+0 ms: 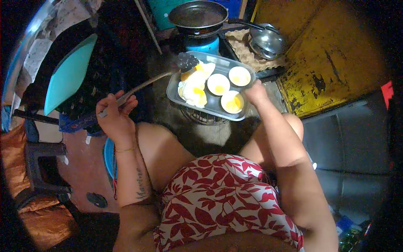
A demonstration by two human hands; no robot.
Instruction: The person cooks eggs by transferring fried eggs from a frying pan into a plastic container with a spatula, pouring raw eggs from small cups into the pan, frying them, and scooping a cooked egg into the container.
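Observation:
My left hand (117, 113) is wrapped round the handle of a long spatula (147, 82). The spatula's dark, speckled blade touches the fried eggs (195, 89) at the left side of a clear plastic tray (218, 114). Three small white cups (232, 102) with yellow and whitish contents sit in the tray's right half. At the tray's right edge, my right hand (256, 93) grips the rim, with its fingers partly hidden.
A dark frying pan (198, 14) rests on a stove above a blue cylinder (202, 45). Right of it, a lidded metal pot (268, 40) stands on an egg carton (243, 48). A round wire grate (204, 116) lies under the tray. A yellow panel (331, 54) borders the right.

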